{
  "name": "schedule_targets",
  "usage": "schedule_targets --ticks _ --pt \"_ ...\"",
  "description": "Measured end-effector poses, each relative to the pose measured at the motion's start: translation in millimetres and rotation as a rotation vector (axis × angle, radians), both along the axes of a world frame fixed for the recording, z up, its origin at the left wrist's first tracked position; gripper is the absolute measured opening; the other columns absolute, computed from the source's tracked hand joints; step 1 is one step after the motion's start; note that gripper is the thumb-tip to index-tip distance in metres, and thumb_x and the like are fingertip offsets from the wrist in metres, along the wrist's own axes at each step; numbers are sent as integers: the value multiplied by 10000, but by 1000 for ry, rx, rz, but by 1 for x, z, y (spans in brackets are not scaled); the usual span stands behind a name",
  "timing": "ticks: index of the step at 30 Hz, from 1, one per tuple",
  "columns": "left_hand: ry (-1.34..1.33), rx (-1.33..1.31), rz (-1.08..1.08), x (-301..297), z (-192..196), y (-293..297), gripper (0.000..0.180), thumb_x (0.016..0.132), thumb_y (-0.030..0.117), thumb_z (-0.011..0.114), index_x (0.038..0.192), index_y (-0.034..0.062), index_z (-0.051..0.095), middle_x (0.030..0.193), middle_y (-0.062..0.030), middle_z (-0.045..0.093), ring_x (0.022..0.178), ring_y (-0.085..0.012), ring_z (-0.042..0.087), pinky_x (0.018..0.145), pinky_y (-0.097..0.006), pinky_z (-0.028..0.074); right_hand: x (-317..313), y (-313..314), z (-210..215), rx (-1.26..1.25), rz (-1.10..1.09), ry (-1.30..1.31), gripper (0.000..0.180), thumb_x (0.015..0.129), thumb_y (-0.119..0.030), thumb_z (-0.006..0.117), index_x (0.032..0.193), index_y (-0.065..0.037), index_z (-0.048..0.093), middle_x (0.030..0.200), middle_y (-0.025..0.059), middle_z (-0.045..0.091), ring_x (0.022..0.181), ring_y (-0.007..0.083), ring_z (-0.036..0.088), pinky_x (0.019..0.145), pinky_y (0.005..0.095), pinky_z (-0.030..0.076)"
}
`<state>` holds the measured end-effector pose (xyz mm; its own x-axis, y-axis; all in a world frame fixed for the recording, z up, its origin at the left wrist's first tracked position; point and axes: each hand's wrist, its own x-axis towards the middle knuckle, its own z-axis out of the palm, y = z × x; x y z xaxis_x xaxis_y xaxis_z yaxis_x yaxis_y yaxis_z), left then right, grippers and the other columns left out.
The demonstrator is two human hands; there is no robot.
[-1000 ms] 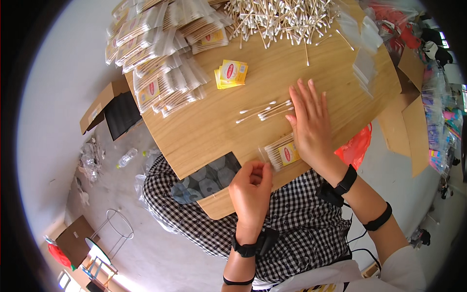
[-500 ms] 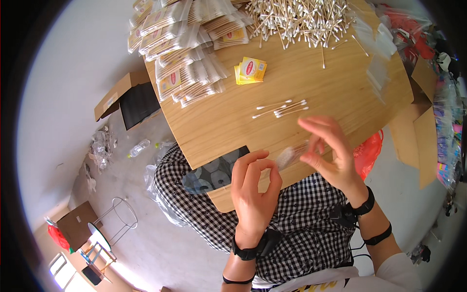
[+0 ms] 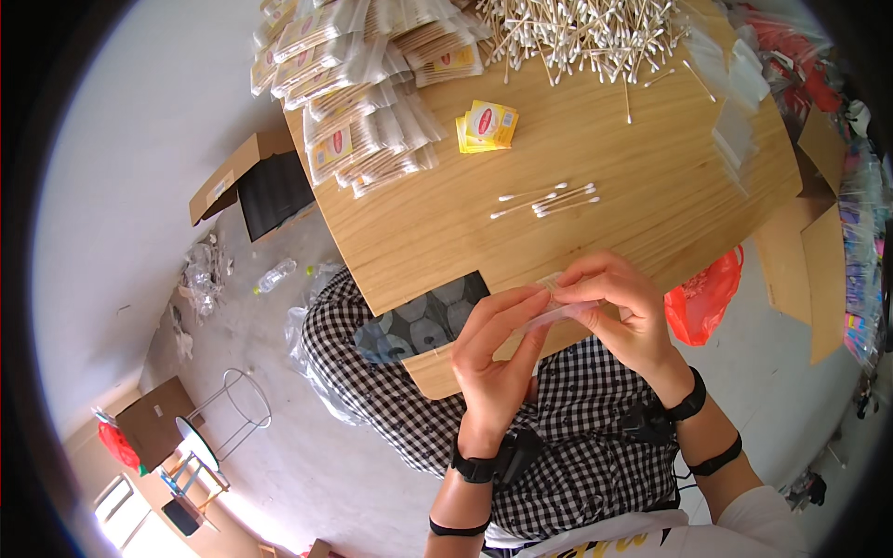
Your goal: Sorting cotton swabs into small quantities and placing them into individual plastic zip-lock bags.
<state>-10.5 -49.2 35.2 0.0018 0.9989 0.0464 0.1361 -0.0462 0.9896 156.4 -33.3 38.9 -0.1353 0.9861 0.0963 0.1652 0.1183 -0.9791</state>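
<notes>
The clear plastic sleeve (image 3: 558,312) is being pinched between both hands just above the near edge of the tabletop (image 3: 651,214), in front of the person's checked shirt. The left hand (image 3: 498,358) is closing thumb and fingertips on the sleeve's left end, while the right hand (image 3: 623,312) is curling over its right end and pinching it from above; what is lying inside it I cannot tell. It is looking thin, light, limp and slippery, likely to crumple or slide, so I judge it best taken at the ends or edges with fingertips rather than squeezed mid-body. At about 12 o'clock from the hands, a few loose cotton swabs (image 3: 549,200) are lying side by side on the wood. Further out at 11 o'clock a small stack of yellow square labels (image 3: 488,126) with a red oval mark is sitting, and beyond it at 10 to 11 o'clock filled transparent packets (image 3: 363,102) with yellow-and-red inserts are fanning in overlapping rows. At 12 to 1 o'clock, at the far edge, a big heap of cotton swabs (image 3: 586,33) is piling up. Empty clear sleeves (image 3: 735,102) are lying at 2 o'clock, and a red plastic bag (image 3: 702,298) is hanging at 3 o'clock.
</notes>
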Motion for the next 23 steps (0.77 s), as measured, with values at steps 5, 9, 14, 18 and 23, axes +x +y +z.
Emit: schedule_targets --ticks 5,9,14,18,23 --pt "291 335 4 2 18 2 208 736 -39 750 939 4 730 944 -109 697 875 -247 673 758 -319 549 3 0 5 197 3 -122 127 811 37 699 911 -43 704 931 73 665 805 179 645 653 261 517" --pt "324 253 87 6 5 3 190 717 -39 750 901 -4 725 911 -98 700 839 -243 676 756 -340 553 1 0 -1 166 -67 -153 138 773 29 724 888 -48 718 928 69 687 788 181 654 662 273 523" --pt "319 309 107 8 6 -4 173 710 -65 744 871 -6 721 909 -105 698 860 -255 666 824 -369 541 1 -5 2 223 -29 -205 132 787 34 693 896 -36 720 952 79 691 819 188 660 672 268 524" --pt "-91 -10 84 7 -10 -1 160 809 -54 699 962 -6 705 1018 -112 678 999 -246 636 940 -359 483 1 -2 -5 -198 -48 137 109 859 4 670 943 -49 713 996 73 684 879 139 659 687 247 529" --pt "-462 -321 61 3 -8 -15 211 919 28 632 1126 59 661 1211 -116 613 1153 -267 560 1057 -387 385 4 -7 6 -602 8 384 197 932 -78 628 1128 -78 654 1054 71 668 936 163 662 795 217 540"
